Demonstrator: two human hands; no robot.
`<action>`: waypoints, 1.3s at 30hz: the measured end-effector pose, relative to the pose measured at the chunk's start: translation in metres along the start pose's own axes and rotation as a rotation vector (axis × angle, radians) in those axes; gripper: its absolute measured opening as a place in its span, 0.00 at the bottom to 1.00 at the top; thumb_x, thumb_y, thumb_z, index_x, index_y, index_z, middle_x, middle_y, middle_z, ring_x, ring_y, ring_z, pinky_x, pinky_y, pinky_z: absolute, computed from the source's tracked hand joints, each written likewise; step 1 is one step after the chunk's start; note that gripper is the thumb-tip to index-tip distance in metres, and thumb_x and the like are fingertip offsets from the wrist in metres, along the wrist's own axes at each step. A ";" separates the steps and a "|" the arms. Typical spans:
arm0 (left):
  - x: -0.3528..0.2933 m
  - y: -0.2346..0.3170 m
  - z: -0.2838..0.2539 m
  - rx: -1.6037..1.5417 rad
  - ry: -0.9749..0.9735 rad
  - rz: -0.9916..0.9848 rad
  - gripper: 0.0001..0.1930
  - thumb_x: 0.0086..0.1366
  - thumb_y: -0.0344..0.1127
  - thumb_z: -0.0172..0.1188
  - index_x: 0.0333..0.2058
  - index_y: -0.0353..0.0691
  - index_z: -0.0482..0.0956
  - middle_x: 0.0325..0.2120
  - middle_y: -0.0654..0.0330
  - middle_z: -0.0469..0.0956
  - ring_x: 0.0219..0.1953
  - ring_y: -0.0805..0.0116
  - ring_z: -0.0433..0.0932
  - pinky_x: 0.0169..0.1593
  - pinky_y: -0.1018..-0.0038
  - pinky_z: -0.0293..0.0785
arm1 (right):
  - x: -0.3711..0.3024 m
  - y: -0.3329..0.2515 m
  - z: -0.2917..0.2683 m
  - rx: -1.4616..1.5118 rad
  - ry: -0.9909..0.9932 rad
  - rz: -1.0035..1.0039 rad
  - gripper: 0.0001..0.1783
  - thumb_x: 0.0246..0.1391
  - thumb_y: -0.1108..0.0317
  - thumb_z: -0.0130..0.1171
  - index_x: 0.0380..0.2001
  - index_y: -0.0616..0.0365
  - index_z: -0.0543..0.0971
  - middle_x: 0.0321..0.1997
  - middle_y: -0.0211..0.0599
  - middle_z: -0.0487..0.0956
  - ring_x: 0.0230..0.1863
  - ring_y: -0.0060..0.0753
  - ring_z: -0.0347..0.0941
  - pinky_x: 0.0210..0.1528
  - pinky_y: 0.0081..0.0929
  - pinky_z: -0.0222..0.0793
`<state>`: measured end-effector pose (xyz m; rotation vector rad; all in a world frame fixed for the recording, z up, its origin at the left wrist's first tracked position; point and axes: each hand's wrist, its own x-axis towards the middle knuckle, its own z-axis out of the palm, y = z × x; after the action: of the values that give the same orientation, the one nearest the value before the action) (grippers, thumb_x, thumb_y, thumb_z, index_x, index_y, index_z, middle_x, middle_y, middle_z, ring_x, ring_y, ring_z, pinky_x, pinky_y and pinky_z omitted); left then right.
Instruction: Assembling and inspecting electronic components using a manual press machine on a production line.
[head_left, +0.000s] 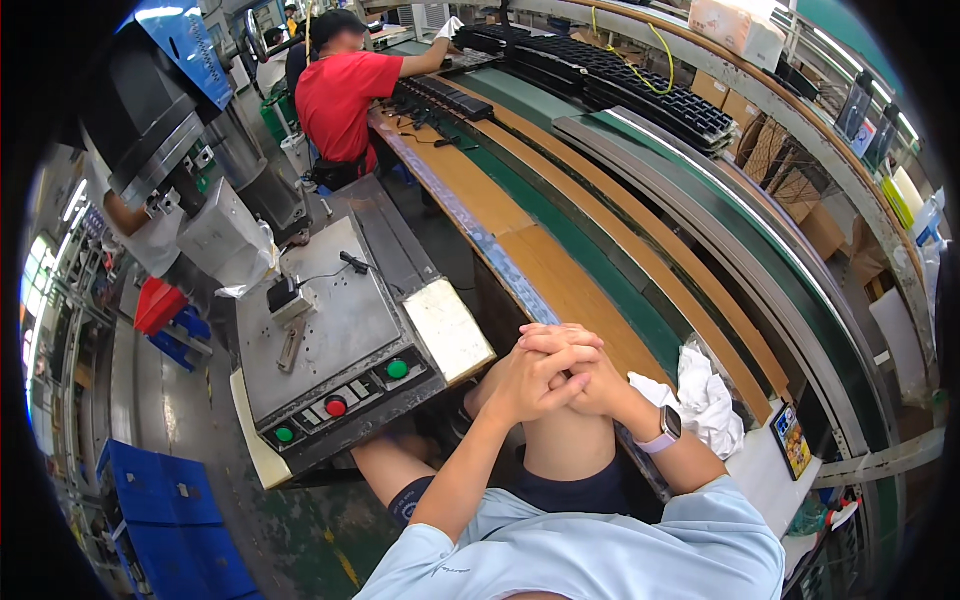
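Note:
My left hand (527,382) and my right hand (598,386) are clasped together over my raised knee (570,445). Their fingers are interlaced and closed, with no object visible between them. A watch with a pale band (660,432) is on my right wrist. Close by my right hand lies crumpled white cloth (712,405). To the left stands a press machine with a grey metal bed (335,330); a small black charger-like block (286,297) with a cable sits on its fixture. Green buttons (398,369) and a red button (336,406) line the machine's front.
A long conveyor bench with a wooden edge (560,275) runs away from me. Farther up, a person in a red shirt (345,105) works beside black parts (440,100). A phone (790,442) lies at the right. Blue bins (175,520) stand at the lower left.

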<state>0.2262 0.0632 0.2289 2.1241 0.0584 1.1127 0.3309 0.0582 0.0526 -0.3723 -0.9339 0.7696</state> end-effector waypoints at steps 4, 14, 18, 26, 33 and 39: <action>-0.006 -0.003 -0.003 0.003 -0.001 -0.013 0.12 0.55 0.31 0.60 0.39 0.36 0.80 0.46 0.57 0.80 0.49 0.52 0.76 0.57 0.60 0.68 | 0.001 -0.010 0.011 -0.066 -0.011 0.046 0.22 0.40 0.65 0.60 0.44 0.52 0.81 0.46 0.27 0.81 0.52 0.29 0.73 0.62 0.24 0.59; -0.006 -0.003 0.000 -0.020 -0.002 -0.020 0.13 0.54 0.30 0.59 0.40 0.36 0.80 0.46 0.55 0.80 0.50 0.53 0.76 0.59 0.59 0.67 | 0.017 -0.047 0.032 -0.263 -0.037 0.094 0.22 0.39 0.68 0.59 0.42 0.52 0.82 0.46 0.26 0.82 0.51 0.28 0.73 0.61 0.25 0.59; -0.006 -0.004 0.001 -0.030 -0.002 -0.018 0.13 0.54 0.30 0.59 0.40 0.36 0.80 0.47 0.55 0.80 0.50 0.53 0.76 0.59 0.59 0.67 | 0.021 -0.056 0.041 -0.319 -0.055 0.080 0.21 0.38 0.70 0.57 0.42 0.52 0.82 0.46 0.26 0.82 0.51 0.28 0.73 0.61 0.25 0.60; -0.006 -0.004 0.000 -0.033 -0.005 -0.021 0.14 0.53 0.30 0.59 0.40 0.36 0.80 0.47 0.54 0.80 0.50 0.53 0.76 0.59 0.59 0.67 | 0.029 -0.076 0.048 -0.483 -0.085 0.128 0.21 0.37 0.72 0.57 0.40 0.52 0.83 0.44 0.27 0.83 0.51 0.26 0.74 0.61 0.23 0.59; -0.003 -0.006 -0.001 -0.034 -0.002 -0.013 0.14 0.53 0.31 0.59 0.39 0.35 0.80 0.46 0.54 0.80 0.49 0.53 0.76 0.59 0.59 0.68 | 0.058 -0.123 0.073 -0.754 -0.405 0.115 0.21 0.49 0.69 0.54 0.50 0.55 0.78 0.54 0.36 0.77 0.57 0.36 0.71 0.64 0.31 0.60; -0.005 -0.003 0.001 -0.030 0.009 -0.020 0.13 0.53 0.31 0.59 0.39 0.36 0.80 0.46 0.53 0.80 0.49 0.53 0.76 0.59 0.60 0.68 | 0.070 -0.145 0.083 -0.859 -0.672 0.076 0.23 0.59 0.65 0.49 0.57 0.57 0.71 0.60 0.41 0.70 0.62 0.46 0.67 0.67 0.38 0.59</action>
<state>0.2242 0.0627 0.2231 2.0873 0.0660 1.1055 0.3492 0.0076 0.2252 -0.9300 -1.8929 0.5243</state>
